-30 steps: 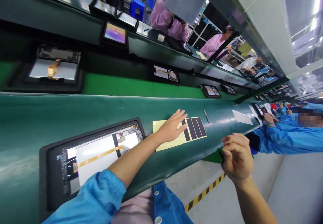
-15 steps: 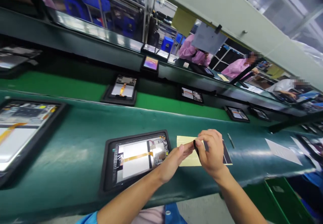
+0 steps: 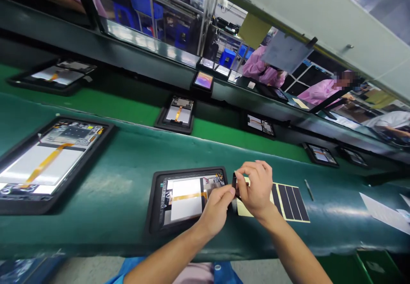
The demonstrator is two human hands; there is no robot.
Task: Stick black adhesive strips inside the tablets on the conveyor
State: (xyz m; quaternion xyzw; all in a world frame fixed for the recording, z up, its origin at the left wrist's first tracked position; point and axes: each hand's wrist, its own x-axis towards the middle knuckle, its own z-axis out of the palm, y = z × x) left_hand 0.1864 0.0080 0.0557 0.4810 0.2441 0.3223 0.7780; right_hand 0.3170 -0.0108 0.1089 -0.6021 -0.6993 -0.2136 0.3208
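Observation:
Between my two hands is a thin black strip (image 3: 235,183), stretched upright and slightly bent. My left hand (image 3: 218,207) is closed with thumb and fingertips pinching the strip's lower end. My right hand (image 3: 256,186) is closed too, its thumb and forefinger at the upper end. Under my right hand lies a yellow backing sheet (image 3: 305,221) with several black adhesive strips (image 3: 291,200) on it. Just left of the hands an opened tablet (image 3: 184,200) sits in a black foam tray (image 3: 153,215), with a white battery and an orange ribbon cable showing. My left hand covers its lower right corner.
Another opened tablet (image 3: 51,160) lies at the left of the green bench. A green conveyor (image 3: 128,115) behind carries several trayed tablets (image 3: 177,112). A thin pen-like tool (image 3: 309,189) and white paper (image 3: 384,211) lie to the right. People in pink (image 3: 262,66) sit beyond.
My hands and the black strip have moved left, closer to the tablet and partly over its right edge. More black strips on the yellow sheet are uncovered. The camera has turned left.

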